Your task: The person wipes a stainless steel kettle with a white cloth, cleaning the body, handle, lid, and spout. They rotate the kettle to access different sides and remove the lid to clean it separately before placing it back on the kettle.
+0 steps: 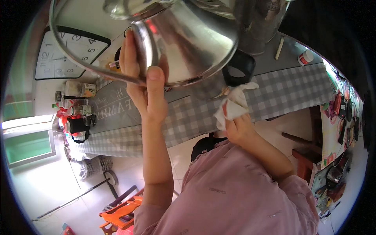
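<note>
A shiny stainless steel kettle (191,44) fills the top middle, tilted and raised above the table. My left hand (147,79) grips it at the left, thumb over its metal rim and fingers behind. A thin curved metal handle (88,67) arcs to the left of that hand. At the kettle's lower right is a black plastic handle (240,67). Below it, my right hand (239,126) pinches a crumpled white cloth (235,107) with a red mark, apart from the kettle's body.
A long table with a grey checked cloth (282,88) crosses the view. Jars and bottles (79,110) line its left end; a square clock (64,55) is beyond. A metal container (258,29) and a small white tub (305,57) stand at upper right. An orange stool (120,216) is below.
</note>
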{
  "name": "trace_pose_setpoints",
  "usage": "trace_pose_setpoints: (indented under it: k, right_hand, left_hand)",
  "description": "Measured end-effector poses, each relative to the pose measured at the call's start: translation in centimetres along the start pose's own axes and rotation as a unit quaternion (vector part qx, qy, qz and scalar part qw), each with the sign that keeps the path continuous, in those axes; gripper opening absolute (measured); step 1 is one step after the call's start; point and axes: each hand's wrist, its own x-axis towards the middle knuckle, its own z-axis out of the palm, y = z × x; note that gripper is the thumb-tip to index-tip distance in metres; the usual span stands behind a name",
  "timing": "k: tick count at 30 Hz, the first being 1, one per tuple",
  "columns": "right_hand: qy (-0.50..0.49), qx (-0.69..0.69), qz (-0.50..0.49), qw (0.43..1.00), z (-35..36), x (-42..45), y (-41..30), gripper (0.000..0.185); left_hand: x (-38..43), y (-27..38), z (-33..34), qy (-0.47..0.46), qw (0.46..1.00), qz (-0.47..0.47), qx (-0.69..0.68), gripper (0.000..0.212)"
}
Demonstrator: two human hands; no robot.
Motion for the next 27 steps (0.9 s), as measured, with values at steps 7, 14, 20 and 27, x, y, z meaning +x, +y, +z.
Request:
trace_pose_setpoints:
  k: [7,14,20,27]
  right_hand:
    - [0.027,-0.078,0.035,0.996,6.6,-1.5,2.4,0.031]
    - [-0.095,-0.142,0.081,0.982,8.0,-5.5,0.7,0.030]
    - [-0.019,-0.215,0.033,0.976,5.9,1.1,-0.5,0.029]
    - [-0.273,-0.235,-0.109,0.927,6.8,-2.4,1.1,0.027]
  left_hand:
    - [0.7,-0.3,-2.5,-0.066,0.995,0.045,0.064,0.071]
    - [1.1,-1.0,-3.1,-0.092,0.983,0.123,0.103,0.071]
    - [2.6,-0.9,-5.5,-0.149,0.964,0.201,0.094,0.065]
    - [4.3,-0.3,-6.9,-0.197,0.955,0.210,0.065,0.061]
